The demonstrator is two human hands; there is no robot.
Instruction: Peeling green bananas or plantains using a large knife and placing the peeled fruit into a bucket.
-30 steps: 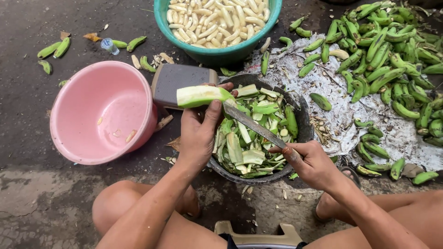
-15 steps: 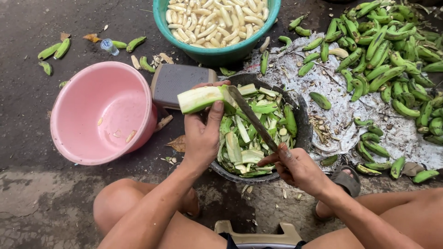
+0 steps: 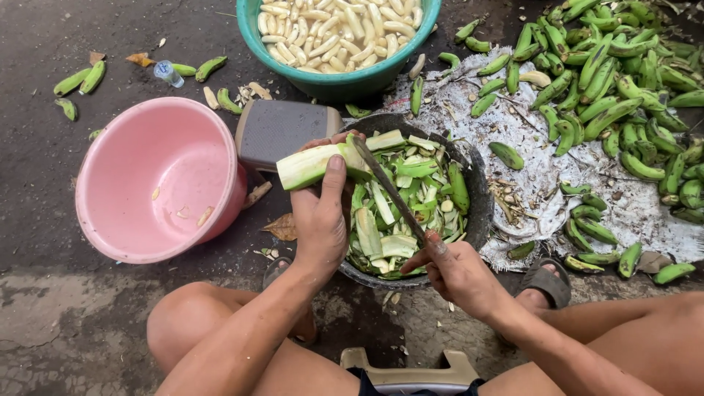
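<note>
My left hand (image 3: 321,216) grips a partly peeled green banana (image 3: 308,166), held level over the rim of a dark basin (image 3: 480,198) full of green peels. My right hand (image 3: 456,268) holds a long knife (image 3: 387,188) by its handle. The blade slants up and left, and its tip rests against the banana's right end, beside my left thumb.
A pink bucket (image 3: 158,180) stands at the left with a few scraps inside. A teal basin (image 3: 345,37) of peeled pale bananas sits at the top. A heap of unpeeled green bananas (image 3: 623,88) lies on a grey sack at the right. A grey block (image 3: 282,128) lies behind the held banana.
The knife has swung from lying nearly flat to a steep slant, and its tip has risen to the banana's end. My right hand moved left and inward. The banana shifted slightly left.
</note>
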